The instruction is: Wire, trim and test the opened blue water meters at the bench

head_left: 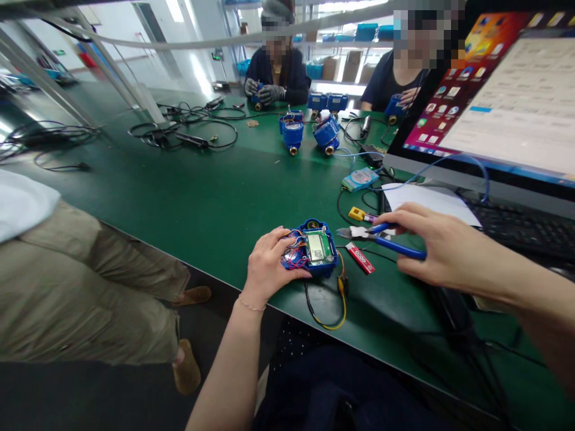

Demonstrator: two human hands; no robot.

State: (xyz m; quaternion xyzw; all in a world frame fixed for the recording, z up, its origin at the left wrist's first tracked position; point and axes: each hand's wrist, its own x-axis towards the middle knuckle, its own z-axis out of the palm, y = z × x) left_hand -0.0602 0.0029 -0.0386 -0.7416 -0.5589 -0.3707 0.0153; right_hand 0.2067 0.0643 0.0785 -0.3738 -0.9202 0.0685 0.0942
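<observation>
My left hand grips the near-left side of a blue water meter, its fingers over the loose wires. The meter's lid is open, baring a green circuit board with a small grey display. Blue-handled cutting pliers are in my right hand, their jaws pointing left just beside the meter's right edge. Yellow and black clip leads run from the meter and loop toward the table's front edge. A red and white packet-like strip lies beneath the pliers.
A monitor and keyboard stand at right, near a small blue box and a yellow connector. Further blue meters and coiled cables lie farther back. Two people sit across the table; another person stands at left.
</observation>
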